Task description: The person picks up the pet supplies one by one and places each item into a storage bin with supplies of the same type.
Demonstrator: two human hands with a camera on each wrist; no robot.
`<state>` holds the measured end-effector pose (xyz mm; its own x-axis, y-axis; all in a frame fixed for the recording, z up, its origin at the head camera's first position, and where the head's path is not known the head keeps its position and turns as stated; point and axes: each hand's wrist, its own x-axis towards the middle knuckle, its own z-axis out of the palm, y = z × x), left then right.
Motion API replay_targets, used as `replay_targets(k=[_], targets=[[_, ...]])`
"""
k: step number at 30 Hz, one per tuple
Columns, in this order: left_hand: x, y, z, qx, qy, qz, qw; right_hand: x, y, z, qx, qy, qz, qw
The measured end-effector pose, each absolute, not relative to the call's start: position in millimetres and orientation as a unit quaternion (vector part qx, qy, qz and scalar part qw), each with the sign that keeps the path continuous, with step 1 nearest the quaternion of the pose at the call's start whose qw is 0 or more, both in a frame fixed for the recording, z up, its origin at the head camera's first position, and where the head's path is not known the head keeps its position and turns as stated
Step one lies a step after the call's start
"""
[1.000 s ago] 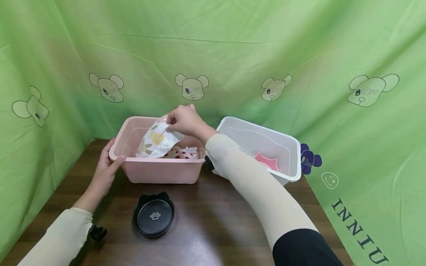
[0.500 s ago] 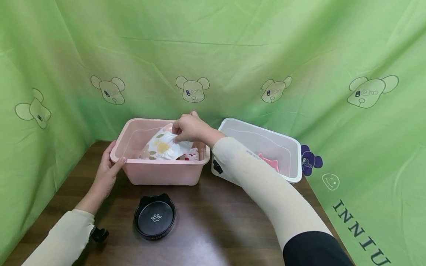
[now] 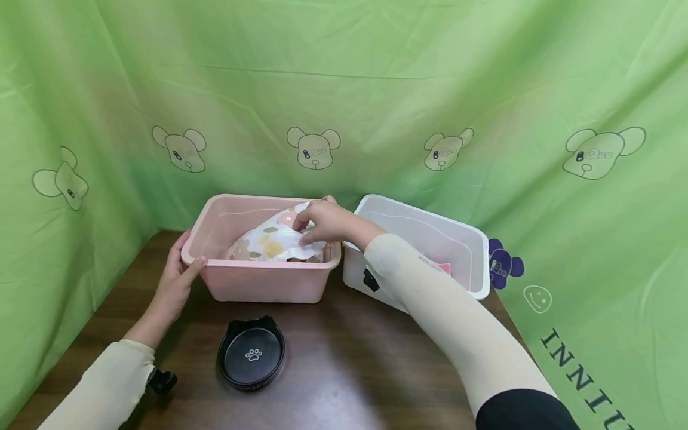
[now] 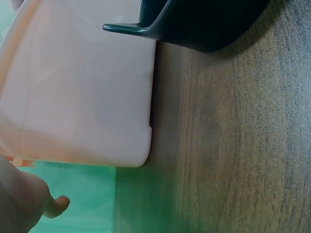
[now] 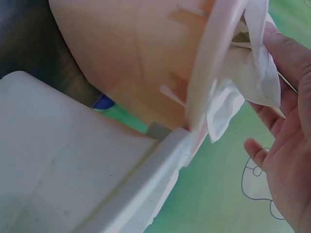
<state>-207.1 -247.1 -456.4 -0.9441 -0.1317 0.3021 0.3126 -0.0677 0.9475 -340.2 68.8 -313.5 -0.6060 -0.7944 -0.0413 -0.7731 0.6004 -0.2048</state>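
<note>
In the head view my left hand (image 3: 174, 280) grips the left end of a pink plastic bin (image 3: 263, 285), its thumb over the front corner of the rim. My right hand (image 3: 333, 222) pinches a white cloth (image 3: 269, 239) printed with flowers and leaves, at the bin's right end. Most of that cloth slopes down inside the bin, over other fabric that is largely hidden. The right wrist view shows the cloth (image 5: 260, 73) between thumb and fingers, its edge hanging beside the bin's rim (image 5: 214, 63).
A white bin (image 3: 424, 221) stands right of the pink one, with a pink object (image 3: 445, 267) partly visible inside. Closer to me on the wooden table lies a black cat-eared bowl (image 3: 251, 355) with a paw print. Behind everything hangs a green curtain (image 3: 376, 89).
My right hand has moved right and lower with the cloth, which now covers most of the red-spotted fabric beneath. My left hand keeps its grip on the pink bin.
</note>
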Motion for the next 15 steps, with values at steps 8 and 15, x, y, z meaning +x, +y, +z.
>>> replay_targets(k=[8,15], targets=[[-208.6,-246.5,-457.7,-0.067,-0.661,-0.732,0.153,-332.7,79.0,-310.8,-0.418,0.905,-0.071,0.032],[-209.5,-246.0,-457.5,-0.058,-0.667,-0.727,0.150,-315.9,93.8,-304.8,-0.412,0.902,-0.130,-0.017]])
